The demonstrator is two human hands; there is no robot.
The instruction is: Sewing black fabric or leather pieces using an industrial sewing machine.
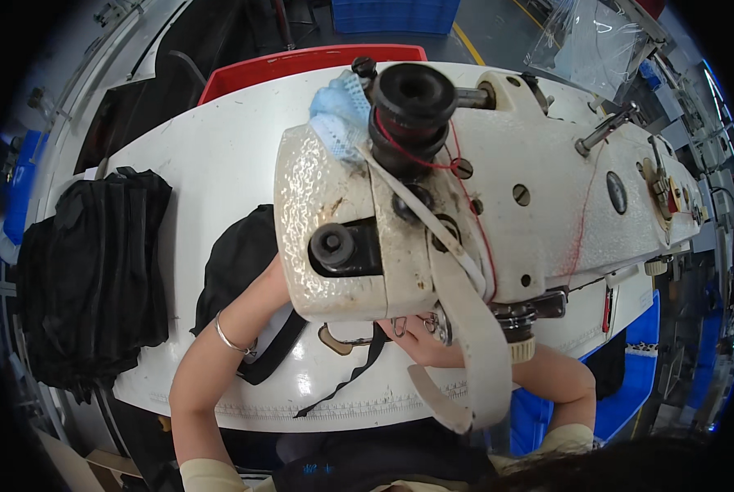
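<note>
A white industrial sewing machine (498,213) threaded in red fills the middle of the view and hides much of the work. My left hand (274,280), below a bracelet on the wrist, goes behind the machine's head beside a black fabric piece (237,256); its fingers are hidden. Under the machine's head, near the needle area, lies my right hand (429,343), its fingers mostly covered. What either hand grips does not show. A black strap (275,351) curves out below the left forearm, and a thin black strip (352,379) trails toward the table's near edge.
A stack of black fabric pieces (96,279) sits at the left of the white table (211,148). Behind the table is a red bin (301,59), with a blue crate (395,15) beyond. Another blue bin (629,398) stands at the lower right. A ruler strip (326,412) runs along the near edge.
</note>
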